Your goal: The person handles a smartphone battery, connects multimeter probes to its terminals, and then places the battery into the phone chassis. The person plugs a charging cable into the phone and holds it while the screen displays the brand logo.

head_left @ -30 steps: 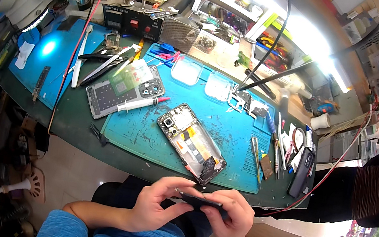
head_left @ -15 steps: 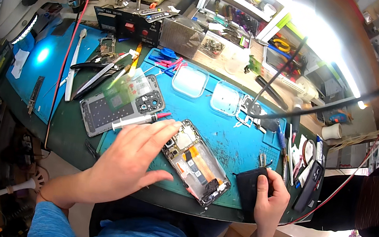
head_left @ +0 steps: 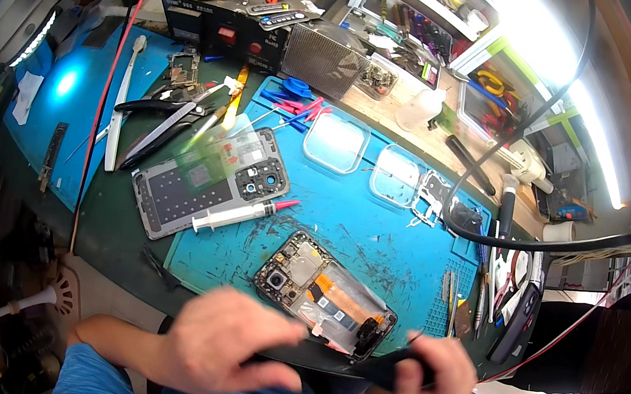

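Note:
My left hand, blurred by motion, is at the table's front edge, below an opened phone. Its thumb and forefinger are apart, with nothing seen between them. To the right, my right hand grips a flat black rectangular piece, held low in front of the bench and partly hidden by the fingers. The phone lies slantwise on the blue mat, its camera, boards and orange ribbon cables exposed. Up and left of it lie a detached grey phone back and a syringe with a pink tip.
Two clear plastic trays and a white plastic frame lie toward the back of the mat. Pliers and a brush rest at left. A black cable hangs across the right side. A dark phone lies far right.
My left hand has moved off the phone, down toward me. My right hand has brought the black piece lower and nearer my body. The view has shifted slightly.

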Motion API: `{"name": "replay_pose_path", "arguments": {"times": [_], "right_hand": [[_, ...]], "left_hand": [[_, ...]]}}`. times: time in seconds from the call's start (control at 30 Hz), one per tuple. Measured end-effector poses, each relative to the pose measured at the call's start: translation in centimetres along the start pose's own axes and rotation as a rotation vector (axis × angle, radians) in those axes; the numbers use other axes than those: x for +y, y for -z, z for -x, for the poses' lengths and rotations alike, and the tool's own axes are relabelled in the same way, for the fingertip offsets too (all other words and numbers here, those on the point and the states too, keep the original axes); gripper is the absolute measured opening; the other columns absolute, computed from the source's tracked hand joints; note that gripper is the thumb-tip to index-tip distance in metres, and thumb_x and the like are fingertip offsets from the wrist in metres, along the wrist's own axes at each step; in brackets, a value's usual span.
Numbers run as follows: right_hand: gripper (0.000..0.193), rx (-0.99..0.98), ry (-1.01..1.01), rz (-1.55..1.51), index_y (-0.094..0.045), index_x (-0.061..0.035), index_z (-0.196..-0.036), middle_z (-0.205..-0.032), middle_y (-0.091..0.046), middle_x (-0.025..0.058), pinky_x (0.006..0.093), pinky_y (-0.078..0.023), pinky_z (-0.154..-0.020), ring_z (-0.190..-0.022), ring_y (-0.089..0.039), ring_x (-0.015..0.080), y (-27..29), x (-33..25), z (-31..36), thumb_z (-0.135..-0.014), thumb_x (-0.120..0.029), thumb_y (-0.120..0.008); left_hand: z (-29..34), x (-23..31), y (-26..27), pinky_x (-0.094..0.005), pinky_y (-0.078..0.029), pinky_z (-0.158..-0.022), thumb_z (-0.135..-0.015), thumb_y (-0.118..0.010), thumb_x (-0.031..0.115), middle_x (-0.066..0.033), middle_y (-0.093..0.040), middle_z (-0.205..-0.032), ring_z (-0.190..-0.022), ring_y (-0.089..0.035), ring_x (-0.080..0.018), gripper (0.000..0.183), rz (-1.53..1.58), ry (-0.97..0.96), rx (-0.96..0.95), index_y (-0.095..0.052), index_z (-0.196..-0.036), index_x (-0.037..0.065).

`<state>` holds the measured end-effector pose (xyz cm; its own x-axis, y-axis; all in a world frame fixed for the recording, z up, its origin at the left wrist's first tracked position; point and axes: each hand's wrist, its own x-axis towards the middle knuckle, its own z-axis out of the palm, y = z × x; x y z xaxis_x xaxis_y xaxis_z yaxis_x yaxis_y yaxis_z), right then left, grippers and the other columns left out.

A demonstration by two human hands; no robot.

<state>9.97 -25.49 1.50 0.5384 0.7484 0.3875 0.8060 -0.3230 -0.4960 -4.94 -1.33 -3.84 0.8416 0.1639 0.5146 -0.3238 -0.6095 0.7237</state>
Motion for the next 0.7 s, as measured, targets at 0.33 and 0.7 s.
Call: {"name": "replay_pose_path", "arguments": {"times": [0.33,0.7], "right_hand": [[0.031,0.018,0.028,-0.153,-0.071,0.0059,-0.120,-0.090,-0.075,0.0140,0.0296,-0.052,-0.059,-0.068,-0.065,0.0206,-3.8,-2.8,0.8,-0.090,-0.003,-0.071],[0.028,0.013,-0.612,-1.013,-0.063,0.0038,-0.121,-0.102,-0.065,0.0078,0.0298,-0.049,-0.090,-0.100,-0.061,0.0158,-4.4,-3.1,2.1,-0.108,-0.020,-0.054]], "left_hand": [[2.2,1.4,-2.3,-0.0278,-0.060,-0.068,-0.085,-0.086,0.007,-0.0110,-0.076,-0.097,-0.079,-0.074,-0.0171,0.026,0.469,0.284,-0.023,-0.074,-0.106,0.000],[2.6,1.2,-4.0,-0.0307,-0.060,-0.084,-0.098,-0.075,0.016,-0.0161,-0.071,-0.116,-0.099,-0.072,-0.0184,0.040,1.095,0.473,0.069,-0.060,-0.130,-0.004]]}}
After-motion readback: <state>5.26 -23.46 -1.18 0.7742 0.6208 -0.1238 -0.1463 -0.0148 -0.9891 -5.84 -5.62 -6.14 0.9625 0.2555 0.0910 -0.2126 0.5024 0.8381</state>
